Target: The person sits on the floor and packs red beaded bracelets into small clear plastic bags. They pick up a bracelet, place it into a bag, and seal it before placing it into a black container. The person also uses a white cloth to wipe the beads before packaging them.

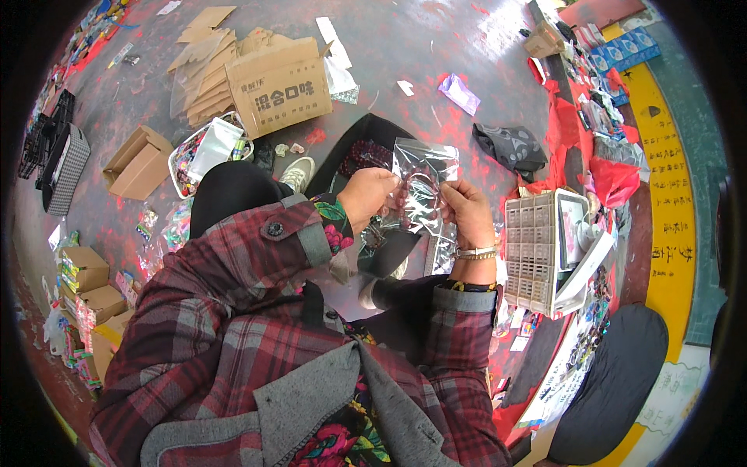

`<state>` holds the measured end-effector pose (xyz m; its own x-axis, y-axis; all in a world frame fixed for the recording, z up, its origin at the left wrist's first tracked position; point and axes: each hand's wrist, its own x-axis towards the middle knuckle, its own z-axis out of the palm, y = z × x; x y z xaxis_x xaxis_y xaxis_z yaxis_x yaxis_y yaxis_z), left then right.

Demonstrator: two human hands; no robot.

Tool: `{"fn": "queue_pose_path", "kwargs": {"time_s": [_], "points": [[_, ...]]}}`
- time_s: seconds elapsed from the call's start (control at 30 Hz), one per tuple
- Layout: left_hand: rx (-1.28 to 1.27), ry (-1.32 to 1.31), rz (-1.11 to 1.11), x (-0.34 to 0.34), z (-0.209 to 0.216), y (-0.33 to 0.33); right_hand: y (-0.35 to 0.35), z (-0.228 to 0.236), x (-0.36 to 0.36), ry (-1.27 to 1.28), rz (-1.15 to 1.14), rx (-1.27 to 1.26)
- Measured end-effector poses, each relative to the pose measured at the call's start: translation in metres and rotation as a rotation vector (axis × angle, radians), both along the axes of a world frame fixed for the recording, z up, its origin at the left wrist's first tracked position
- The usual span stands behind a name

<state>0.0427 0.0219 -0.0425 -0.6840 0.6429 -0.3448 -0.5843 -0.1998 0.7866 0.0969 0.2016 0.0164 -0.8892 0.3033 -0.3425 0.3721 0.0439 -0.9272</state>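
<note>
A small clear plastic bag (427, 156) is stretched between my hands above my lap. Dark red beads, looking like a bracelet (421, 189), show through its glare; whether they lie fully inside cannot be made out. My left hand (366, 198) pinches at the bag's left side, fingers closed. On the opposite edge, my right hand (469, 213) grips with thumb and fingers, a bracelet and a band around its wrist. Just beyond my left hand, more dark red beads (364, 156) rest on a black surface (377, 128). Further shiny clear bags (377, 236) lie below my hands.
To the right stands a pale plastic basket (531, 253) beside goods on red sheeting. A printed cardboard box (278, 89), flattened cardboard (208, 78) and a filled white basket (184, 167) are ahead left. A dark grey bag (510, 148) and purple packet (459, 94) lie on the floor.
</note>
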Motion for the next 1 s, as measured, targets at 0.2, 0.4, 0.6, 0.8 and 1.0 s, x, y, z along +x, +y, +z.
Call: {"fn": "queue_pose_path", "kwargs": {"time_s": [0.2, 0.4, 0.6, 0.8, 1.0], "points": [[0.133, -0.139, -0.086, 0.006, 0.017, -0.008, 0.002, -0.005, -0.002, -0.005, 0.013, -0.068], [0.003, -0.092, -0.012, 0.006, 0.025, -0.005, -0.003, 0.004, -0.001, -0.004, -0.065, -0.057], [0.066, 0.010, 0.255, -0.001, 0.020, 0.005, -0.008, -0.001, -0.001, 0.030, 0.051, -0.228], [0.010, 0.021, 0.317, -0.010, 0.033, -0.001, -0.012, -0.002, -0.001, -0.022, 0.055, -0.362], [0.154, -0.061, 0.195, -0.005, 0.036, -0.002, -0.011, -0.003, 0.000, 0.096, -0.020, -0.310]]}}
